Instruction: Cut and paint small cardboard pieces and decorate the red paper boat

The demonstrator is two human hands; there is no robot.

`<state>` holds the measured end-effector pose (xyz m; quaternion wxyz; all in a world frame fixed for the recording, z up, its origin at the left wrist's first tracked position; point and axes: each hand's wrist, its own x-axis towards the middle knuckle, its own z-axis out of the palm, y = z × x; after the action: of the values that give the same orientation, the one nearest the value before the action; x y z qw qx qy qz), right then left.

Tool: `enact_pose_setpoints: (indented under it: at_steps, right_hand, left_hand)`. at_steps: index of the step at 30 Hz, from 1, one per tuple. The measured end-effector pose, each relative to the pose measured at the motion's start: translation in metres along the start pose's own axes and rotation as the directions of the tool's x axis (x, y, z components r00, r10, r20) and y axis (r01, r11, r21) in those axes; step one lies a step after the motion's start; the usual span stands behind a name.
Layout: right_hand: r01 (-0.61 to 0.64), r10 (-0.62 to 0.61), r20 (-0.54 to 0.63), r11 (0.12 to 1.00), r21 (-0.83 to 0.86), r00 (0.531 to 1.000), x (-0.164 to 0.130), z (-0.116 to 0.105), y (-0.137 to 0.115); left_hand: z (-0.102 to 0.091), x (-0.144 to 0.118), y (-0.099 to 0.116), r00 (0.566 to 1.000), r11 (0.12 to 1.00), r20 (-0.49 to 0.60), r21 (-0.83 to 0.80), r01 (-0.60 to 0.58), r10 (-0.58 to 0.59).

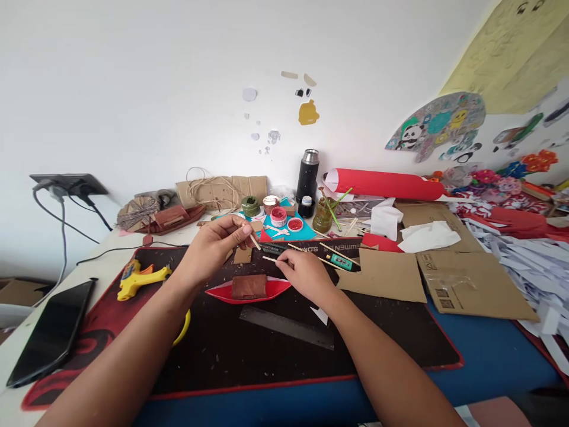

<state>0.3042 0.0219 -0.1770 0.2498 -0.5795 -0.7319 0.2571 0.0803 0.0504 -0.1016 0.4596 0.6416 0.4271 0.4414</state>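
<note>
Thin pale wooden stick pinched in the left hand, just above the glossy red paper boat with its matt brown block. Beside the boat, a dull dark plastic ruler; rough brown cardboard right of it.

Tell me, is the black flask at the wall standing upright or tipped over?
Upright. The black flask stands on its base by the wall, silver cap on top.
</note>
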Motion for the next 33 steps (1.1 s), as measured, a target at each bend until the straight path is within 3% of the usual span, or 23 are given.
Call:
enact_pose_setpoints:
  at_steps: [6, 13, 17, 24, 33]
  right_hand:
    - [0.018, -0.019, -0.017, 0.997, -0.075, 1.0, 0.004, 0.003, 0.008]
    - [0.05, -0.048, -0.081, 0.998, 0.025, 0.996, 0.002, 0.001, 0.009]
    - [0.127, -0.122, -0.039, 0.979, 0.158, 0.992, -0.003, 0.001, 0.001]
    - [0.144, -0.147, -0.005, 0.962, 0.23, 0.989, -0.005, -0.003, -0.004]
    - [0.158, -0.16, 0.05, 0.986, 0.045, 0.986, -0.007, 0.004, -0.005]
  left_hand:
    - [-0.005, -0.012, 0.01, 0.993, 0.993, 0.117, 0.112, -0.023, 0.009]
    - [-0.016, -0.06, -0.009, 0.949, 0.901, 0.301, 0.43, -0.052, -0.089]
    - [-0.017, -0.071, -0.019, 0.957, 0.888, 0.278, 0.456, -0.05, -0.089]
    - [-0.014, -0.063, -0.031, 0.982, 0.916, 0.174, 0.4, 0.002, -0.078]
    - [-0.013, -0.053, -0.036, 0.989, 0.957, 0.134, 0.289, 0.02, -0.061]
